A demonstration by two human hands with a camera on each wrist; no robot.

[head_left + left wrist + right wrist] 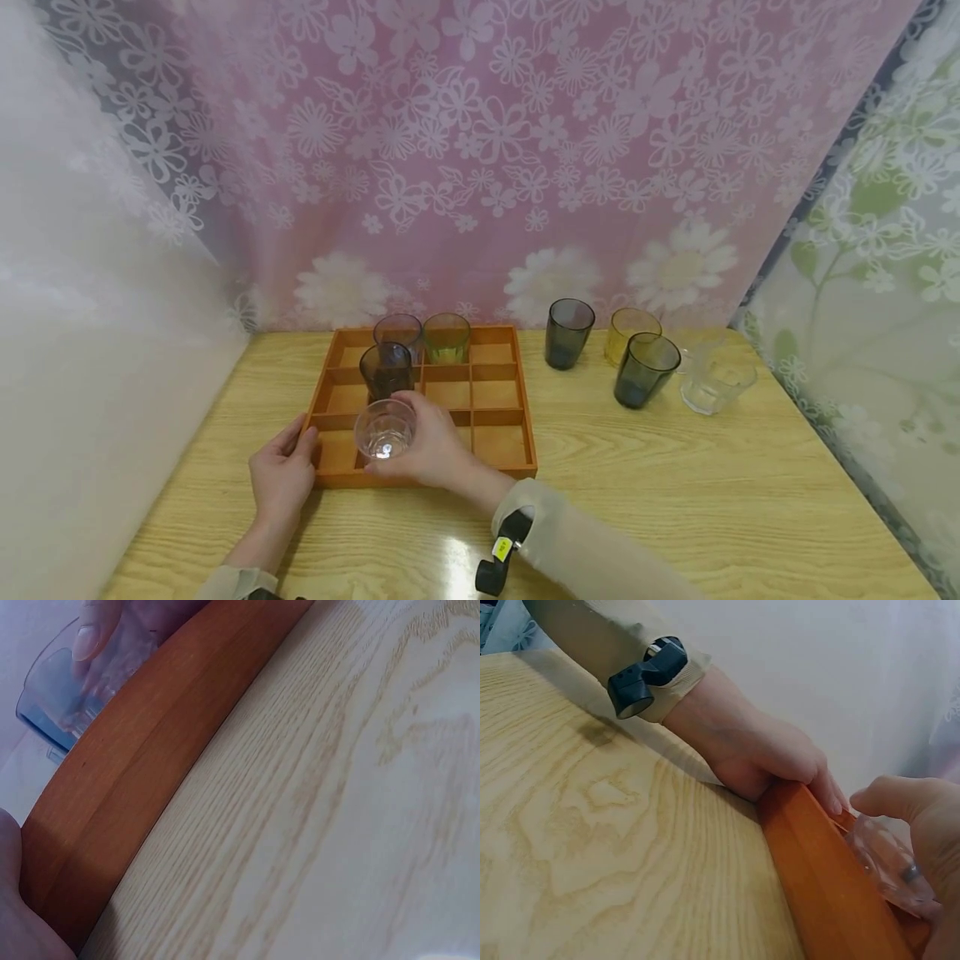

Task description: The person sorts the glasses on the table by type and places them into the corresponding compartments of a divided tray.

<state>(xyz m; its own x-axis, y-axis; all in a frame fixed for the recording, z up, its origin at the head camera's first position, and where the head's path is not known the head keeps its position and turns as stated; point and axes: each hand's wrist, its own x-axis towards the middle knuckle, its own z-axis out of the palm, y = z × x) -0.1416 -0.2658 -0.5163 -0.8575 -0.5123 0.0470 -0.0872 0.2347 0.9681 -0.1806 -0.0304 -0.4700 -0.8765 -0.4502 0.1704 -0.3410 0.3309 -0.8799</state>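
Note:
My left hand (pixel 283 475) grips the left wall of a divided wooden tray (pixel 337 481) near its front corner. Over the tray's front row, my right hand (pixel 438 446) holds a clear glass (pixel 384 429), tilted, between thumb and fingers; whether its base touches the tray is hidden. Just behind it stands a dark glass (pixel 386 367) in the middle row. A faintly purple glass (pixel 398 332) and a green glass (pixel 447 337) occupy the back row. The left wrist view catches the clear glass (pixel 52 697) beyond the tray wall (pixel 142 750).
Right of the tray, on the wooden table (pixel 637 483), stand a dark glass (pixel 568 333), a yellow glass (pixel 618 333), another dark glass (pixel 645 371) and a clear glass cup (pixel 708 387). A floral curtain (pixel 480 167) hangs behind the table.

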